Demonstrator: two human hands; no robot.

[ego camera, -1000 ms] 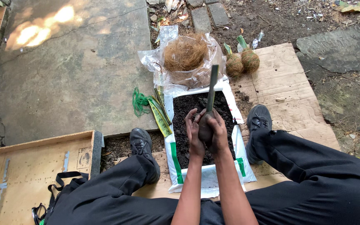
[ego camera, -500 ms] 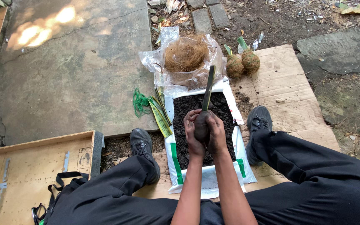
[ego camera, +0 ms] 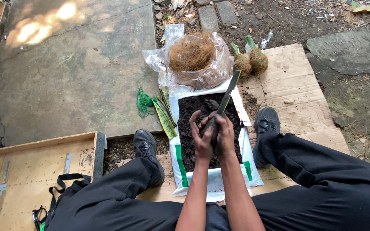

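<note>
Both my hands cup a dark ball of soil (ego camera: 210,125) with a long green leaf (ego camera: 229,91) sticking up out of it. My left hand (ego camera: 200,136) wraps the ball's left side and my right hand (ego camera: 226,134) presses its right side. They hover over an opened white sack of dark soil (ego camera: 192,141) that lies between my legs. Just beyond the sack a clear plastic bag of brown coconut fibre (ego camera: 192,53) sits open. Two finished fibre-wrapped plant balls (ego camera: 251,62) with green leaves rest on the cardboard.
A cardboard sheet (ego camera: 295,91) lies under the sack and my black shoes (ego camera: 267,123). Green string (ego camera: 144,103) and long leaves (ego camera: 164,115) lie left of the sack. A shallow wooden tray (ego camera: 31,167) with a black strap is at lower left. A concrete slab (ego camera: 69,68) lies beyond.
My hands have kept kneading the soil ball in place; the green leaf tilts slightly more to the right than before.
</note>
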